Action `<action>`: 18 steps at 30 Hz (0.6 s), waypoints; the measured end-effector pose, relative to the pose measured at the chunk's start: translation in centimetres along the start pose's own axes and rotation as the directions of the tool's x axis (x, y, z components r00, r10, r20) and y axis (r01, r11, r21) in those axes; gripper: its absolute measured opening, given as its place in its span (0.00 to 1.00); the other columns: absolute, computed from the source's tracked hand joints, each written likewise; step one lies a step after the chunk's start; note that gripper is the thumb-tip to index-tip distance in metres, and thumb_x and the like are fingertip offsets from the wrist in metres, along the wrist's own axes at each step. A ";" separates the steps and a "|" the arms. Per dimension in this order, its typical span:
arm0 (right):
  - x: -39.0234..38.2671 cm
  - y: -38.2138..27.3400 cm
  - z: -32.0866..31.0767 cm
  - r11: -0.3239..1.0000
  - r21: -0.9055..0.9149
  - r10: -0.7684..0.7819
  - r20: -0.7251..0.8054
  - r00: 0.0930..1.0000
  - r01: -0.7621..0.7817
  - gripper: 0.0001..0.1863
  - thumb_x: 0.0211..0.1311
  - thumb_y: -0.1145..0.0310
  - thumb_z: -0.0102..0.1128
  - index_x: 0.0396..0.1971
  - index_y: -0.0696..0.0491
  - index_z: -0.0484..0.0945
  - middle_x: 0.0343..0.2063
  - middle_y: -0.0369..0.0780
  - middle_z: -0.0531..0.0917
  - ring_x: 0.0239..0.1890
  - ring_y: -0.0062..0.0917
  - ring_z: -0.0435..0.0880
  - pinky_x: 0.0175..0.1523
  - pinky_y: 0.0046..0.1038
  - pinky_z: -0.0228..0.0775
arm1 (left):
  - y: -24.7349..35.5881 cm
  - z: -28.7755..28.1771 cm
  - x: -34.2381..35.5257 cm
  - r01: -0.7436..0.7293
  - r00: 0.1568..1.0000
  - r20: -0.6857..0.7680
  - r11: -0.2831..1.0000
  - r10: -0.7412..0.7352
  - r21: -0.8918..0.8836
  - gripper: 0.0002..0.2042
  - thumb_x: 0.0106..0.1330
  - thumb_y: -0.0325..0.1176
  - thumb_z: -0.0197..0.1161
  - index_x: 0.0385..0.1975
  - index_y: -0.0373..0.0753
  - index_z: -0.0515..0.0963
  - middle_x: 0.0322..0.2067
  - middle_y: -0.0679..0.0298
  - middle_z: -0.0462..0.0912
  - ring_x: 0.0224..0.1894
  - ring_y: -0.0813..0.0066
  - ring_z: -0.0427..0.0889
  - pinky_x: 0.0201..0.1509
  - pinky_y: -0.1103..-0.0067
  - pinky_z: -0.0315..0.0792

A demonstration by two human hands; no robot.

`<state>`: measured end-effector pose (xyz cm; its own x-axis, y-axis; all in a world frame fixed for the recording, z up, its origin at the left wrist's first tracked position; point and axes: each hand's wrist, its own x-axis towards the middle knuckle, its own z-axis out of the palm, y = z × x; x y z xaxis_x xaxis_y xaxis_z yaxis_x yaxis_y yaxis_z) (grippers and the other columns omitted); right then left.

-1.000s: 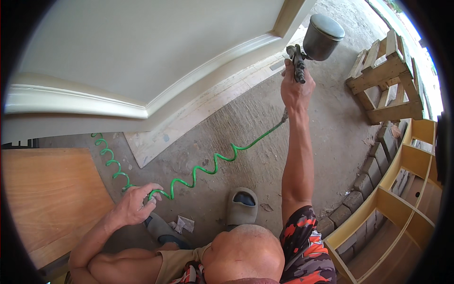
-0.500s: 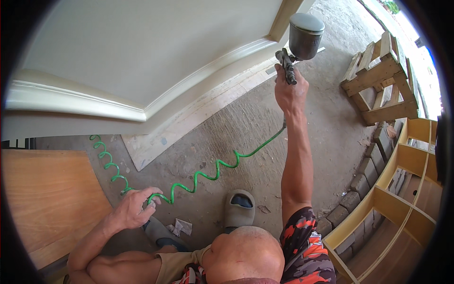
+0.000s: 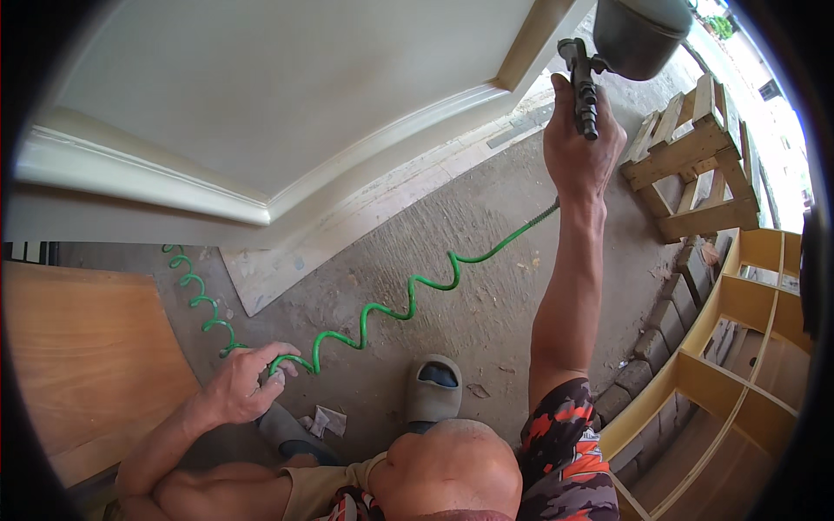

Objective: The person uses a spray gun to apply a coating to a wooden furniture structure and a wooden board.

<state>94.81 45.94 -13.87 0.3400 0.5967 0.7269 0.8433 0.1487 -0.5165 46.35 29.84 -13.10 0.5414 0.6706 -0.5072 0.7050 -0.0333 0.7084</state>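
Note:
My right hand is wrapped round the grip of a dark metal spray gun, arm stretched far out ahead. On the gun sits a grey paint cup, partly cut off by the top of the picture. From below that hand a green coiled air hose runs down to the left. My left hand, low on the left, is closed round the hose, and more coils trail off beyond it. Along the upper left stands a white panel with a raised moulding; the gun is near its right end, apart from it.
Under the panel lies a pale board. A brown wooden sheet is at the left. To the right stand a wooden pallet crate, several grey paving blocks and a yellowish wooden frame. My sandals rest on concrete.
My right hand has carried the spray gun farther out and to the right, with the hose stretched along. The left hand has stayed nearly in place on the hose.

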 end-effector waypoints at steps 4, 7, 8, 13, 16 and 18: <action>0.1 -0.2 0.4 0.995 0.052 -0.078 -0.098 0.992 0.083 0.16 0.77 0.60 0.72 0.34 0.57 0.81 0.15 0.43 0.82 0.16 0.35 0.83 0.26 0.35 0.71 | 0.0 0.0 -0.1 0.011 1.000 -0.023 1.000 -0.011 -0.010 0.21 0.67 0.26 0.59 0.61 0.31 0.80 0.40 0.51 0.93 0.41 0.61 0.94 0.49 0.70 0.86; -0.6 0.3 0.7 0.999 0.043 -0.025 -0.073 0.997 0.028 0.16 0.77 0.60 0.71 0.34 0.57 0.81 0.15 0.44 0.81 0.16 0.36 0.83 0.26 0.35 0.71 | -0.1 0.0 -0.2 -0.014 0.999 -0.035 1.000 0.014 0.004 0.21 0.68 0.26 0.59 0.61 0.31 0.80 0.41 0.50 0.93 0.41 0.61 0.94 0.49 0.70 0.86; -0.8 0.5 0.8 0.999 0.030 0.035 -0.032 0.999 -0.034 0.16 0.78 0.60 0.71 0.34 0.57 0.81 0.15 0.44 0.81 0.16 0.36 0.83 0.26 0.35 0.72 | -0.1 0.0 -0.2 -0.016 0.999 -0.033 1.000 0.016 0.005 0.21 0.68 0.26 0.59 0.61 0.31 0.80 0.41 0.50 0.93 0.41 0.61 0.94 0.49 0.70 0.86; -3.1 1.8 2.3 0.994 0.043 0.098 0.000 0.995 -0.097 0.16 0.77 0.61 0.71 0.36 0.59 0.82 0.15 0.46 0.80 0.17 0.36 0.84 0.27 0.37 0.73 | -0.1 0.0 -0.2 -0.003 1.000 -0.017 1.000 0.003 0.012 0.21 0.67 0.27 0.59 0.60 0.32 0.80 0.41 0.50 0.93 0.41 0.59 0.94 0.49 0.70 0.86; -5.3 2.9 2.8 0.987 0.081 0.135 0.023 0.991 -0.136 0.17 0.77 0.60 0.71 0.36 0.59 0.82 0.17 0.49 0.81 0.18 0.37 0.83 0.29 0.37 0.74 | -0.2 -0.1 -0.2 0.016 1.000 0.016 1.000 -0.017 0.026 0.20 0.68 0.27 0.60 0.59 0.32 0.80 0.43 0.50 0.93 0.45 0.53 0.94 0.52 0.65 0.85; -7.0 3.3 3.1 0.968 0.092 0.227 0.079 0.971 -0.234 0.17 0.77 0.59 0.71 0.35 0.60 0.82 0.19 0.51 0.82 0.19 0.36 0.83 0.30 0.38 0.74 | -0.4 -0.1 -0.1 0.026 0.999 0.033 0.998 -0.028 0.049 0.19 0.68 0.27 0.60 0.59 0.32 0.80 0.43 0.50 0.93 0.45 0.51 0.93 0.53 0.65 0.85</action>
<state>93.89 44.72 -22.03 0.4886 0.6750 0.5528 0.6987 0.0768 -0.7112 46.00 29.86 -13.29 0.5362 0.6466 -0.5425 0.7405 -0.0519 0.6700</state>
